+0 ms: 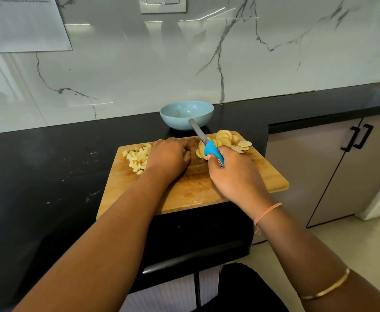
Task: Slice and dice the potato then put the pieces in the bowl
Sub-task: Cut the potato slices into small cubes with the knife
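Right grip (236, 176) curled round the knife (213, 152) (blue handle); left grip (167, 158) palm-down on the board (207, 190), hold unclear.

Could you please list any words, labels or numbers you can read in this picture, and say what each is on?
Nothing here can be read.
On the sheet of paper at top left, printed lines along its top: too blurred to read.
On the knife handle, a small red-and-white mark: too small to read.
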A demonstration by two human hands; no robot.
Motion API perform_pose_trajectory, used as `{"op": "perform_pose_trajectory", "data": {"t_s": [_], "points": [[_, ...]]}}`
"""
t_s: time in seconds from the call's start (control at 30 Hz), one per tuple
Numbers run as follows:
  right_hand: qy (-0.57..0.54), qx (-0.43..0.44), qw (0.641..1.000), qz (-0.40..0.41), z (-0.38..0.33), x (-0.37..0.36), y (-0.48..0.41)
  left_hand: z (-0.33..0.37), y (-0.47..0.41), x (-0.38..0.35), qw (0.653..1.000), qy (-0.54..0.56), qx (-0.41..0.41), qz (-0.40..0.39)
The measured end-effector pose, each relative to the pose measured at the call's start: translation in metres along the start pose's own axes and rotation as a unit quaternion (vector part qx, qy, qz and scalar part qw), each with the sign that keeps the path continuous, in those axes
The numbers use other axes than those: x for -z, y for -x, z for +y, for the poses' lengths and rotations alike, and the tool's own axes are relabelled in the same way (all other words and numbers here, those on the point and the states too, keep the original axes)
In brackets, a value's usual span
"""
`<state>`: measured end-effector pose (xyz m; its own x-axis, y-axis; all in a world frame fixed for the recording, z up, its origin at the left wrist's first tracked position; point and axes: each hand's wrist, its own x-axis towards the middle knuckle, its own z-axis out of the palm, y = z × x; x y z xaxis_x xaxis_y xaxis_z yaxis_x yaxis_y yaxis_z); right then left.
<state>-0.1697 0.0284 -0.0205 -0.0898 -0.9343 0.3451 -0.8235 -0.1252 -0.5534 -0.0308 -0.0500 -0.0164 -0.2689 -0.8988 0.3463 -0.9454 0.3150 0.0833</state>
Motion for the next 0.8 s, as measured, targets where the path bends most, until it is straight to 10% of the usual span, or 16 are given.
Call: {"op": "perform_pose_trajectory", "data": {"t_s": [0.67, 0.8], "points": [[-0.043, -0.009, 0.999, 0.009, 0.001, -0.001, -0.001, -0.032, 0.008, 0.017, 0.987, 0.108, 0.113, 0.045], [-0.047, -0.01, 0.999, 0.007, 0.001, -0.001, -0.001, -0.023, 0.011, 0.019, 0.994, 0.035, 0.093, -0.043]]}}
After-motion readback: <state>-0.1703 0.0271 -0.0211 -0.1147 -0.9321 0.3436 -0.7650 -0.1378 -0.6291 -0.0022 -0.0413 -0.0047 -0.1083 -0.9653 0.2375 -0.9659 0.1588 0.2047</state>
